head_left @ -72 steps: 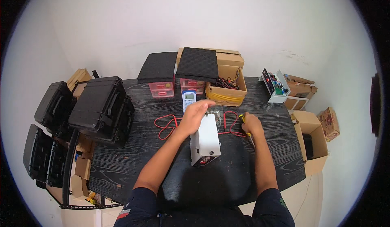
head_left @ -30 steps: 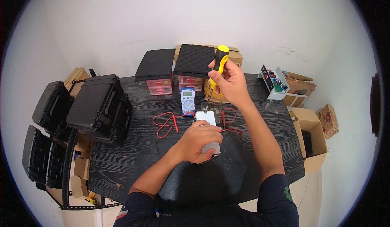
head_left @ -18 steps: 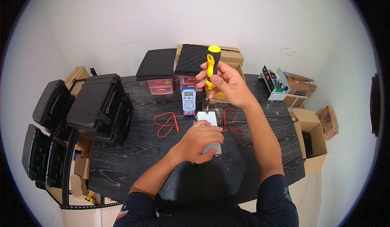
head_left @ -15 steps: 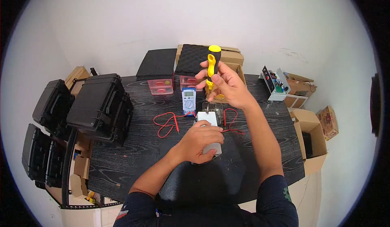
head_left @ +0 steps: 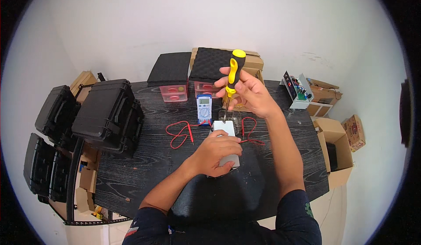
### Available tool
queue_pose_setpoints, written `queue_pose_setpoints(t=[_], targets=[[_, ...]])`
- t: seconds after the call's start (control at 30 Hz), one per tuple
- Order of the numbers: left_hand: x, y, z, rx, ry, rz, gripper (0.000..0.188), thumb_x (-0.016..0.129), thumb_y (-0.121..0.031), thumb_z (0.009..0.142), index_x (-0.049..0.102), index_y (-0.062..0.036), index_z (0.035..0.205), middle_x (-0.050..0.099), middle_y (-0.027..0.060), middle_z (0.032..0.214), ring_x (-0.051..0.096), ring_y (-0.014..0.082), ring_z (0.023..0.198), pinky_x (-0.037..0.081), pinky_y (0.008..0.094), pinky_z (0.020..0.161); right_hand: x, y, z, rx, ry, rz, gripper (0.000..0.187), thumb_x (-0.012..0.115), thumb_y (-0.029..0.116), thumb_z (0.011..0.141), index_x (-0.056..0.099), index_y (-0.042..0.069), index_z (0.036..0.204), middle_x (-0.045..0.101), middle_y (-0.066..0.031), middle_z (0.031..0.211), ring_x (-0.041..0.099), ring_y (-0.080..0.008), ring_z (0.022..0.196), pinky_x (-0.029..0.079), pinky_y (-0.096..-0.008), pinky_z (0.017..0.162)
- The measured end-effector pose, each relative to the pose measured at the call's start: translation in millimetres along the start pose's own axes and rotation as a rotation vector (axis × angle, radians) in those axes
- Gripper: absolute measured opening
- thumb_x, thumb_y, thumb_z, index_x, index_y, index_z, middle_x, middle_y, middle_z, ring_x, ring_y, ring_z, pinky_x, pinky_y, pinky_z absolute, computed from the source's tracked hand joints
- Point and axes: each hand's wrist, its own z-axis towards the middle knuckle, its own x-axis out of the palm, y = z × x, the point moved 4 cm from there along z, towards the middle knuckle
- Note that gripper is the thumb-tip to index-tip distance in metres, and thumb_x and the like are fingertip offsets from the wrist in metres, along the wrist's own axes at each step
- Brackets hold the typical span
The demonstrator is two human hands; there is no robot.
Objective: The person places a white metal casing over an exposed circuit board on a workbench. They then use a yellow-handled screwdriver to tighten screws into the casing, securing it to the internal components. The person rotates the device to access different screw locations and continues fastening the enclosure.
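My left hand (head_left: 217,154) lies wrapped over a white-grey box-shaped case (head_left: 225,127) and holds it on the table in front of me. In my right hand (head_left: 252,95) is a yellow and black screwdriver (head_left: 235,69), gripped between thumb and fingers around the lower handle. It stands nearly upright, its top leaning a little right. The metal shaft runs down to the far end of the case, where the tip appears to meet it; the exact contact is too small to make out. Much of the case is hidden beneath my left hand.
Just beyond the case stand a blue-rimmed multimeter (head_left: 204,109) with red leads (head_left: 177,135) and a clear tray of small parts (head_left: 236,118). Red drawer boxes (head_left: 173,93) sit farther back. Black hard cases (head_left: 107,115) are at left; an opened device (head_left: 298,89) is at right.
My right hand and the screwdriver have shifted slightly right, and the handle now leans more to the right and is turned a little. The left hand and the case stay put.
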Motion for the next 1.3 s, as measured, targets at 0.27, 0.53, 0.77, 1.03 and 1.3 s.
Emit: queue_pose_setpoints(t=[0.27,0.53,0.77,1.03,1.3], targets=[[4,5,-3,-0.010,0.016,0.005,0.033,0.067,-0.027,0.083,0.072,-0.0118,0.111,0.076,0.0054,0.119,0.069,0.0285,0.126,0.044,0.0493,0.105,11,-3,-8,-0.070,-0.105,-0.263,0.052,0.070,0.011,0.104,0.052,0.003,0.152,0.063,-0.0046,0.114,0.069,-0.0129,0.094,0.060,-0.0278,0.077],[2,3,-2,-0.019,0.022,-0.001,0.031,0.065,-0.028,0.085,0.073,-0.0113,0.111,0.076,0.0058,0.118,0.069,0.0289,0.126,0.044,0.0494,0.105,1,5,-7,-0.022,-0.085,-0.033,0.052,0.062,0.010,0.109,0.045,0.003,0.158,0.067,-0.0081,0.123,0.071,-0.0170,0.104,0.060,-0.0300,0.083],[3,4,-1,-0.018,0.015,-0.015,0.031,0.065,-0.029,0.085,0.073,-0.0112,0.110,0.076,0.0061,0.118,0.068,0.0287,0.127,0.043,0.0496,0.106,-3,-4,-17,-0.193,-0.168,-0.242,0.053,0.065,0.020,0.108,0.047,0.002,0.155,0.063,-0.0097,0.131,0.072,-0.0169,0.103,0.060,-0.0285,0.074],[2,3,-3,-0.027,0.026,0.003,0.032,0.065,-0.029,0.086,0.073,-0.0111,0.111,0.076,0.0062,0.119,0.068,0.0287,0.127,0.043,0.0496,0.106,-1,-4,-21,-0.188,-0.268,-0.207,0.051,0.070,0.012,0.105,0.050,-0.002,0.150,0.064,-0.0090,0.125,0.074,-0.0180,0.100,0.061,-0.0287,0.071],[3,3,-3,-0.027,0.037,0.007,0.034,0.066,-0.028,0.084,0.072,-0.0112,0.112,0.076,0.0067,0.121,0.067,0.0288,0.128,0.043,0.0501,0.106,-7,-9,-17,-0.129,-0.349,-0.029,0.035,0.072,0.008,0.102,0.061,-0.001,0.134,0.068,-0.0108,0.126,0.075,-0.0169,0.095,0.060,-0.0270,0.071]])
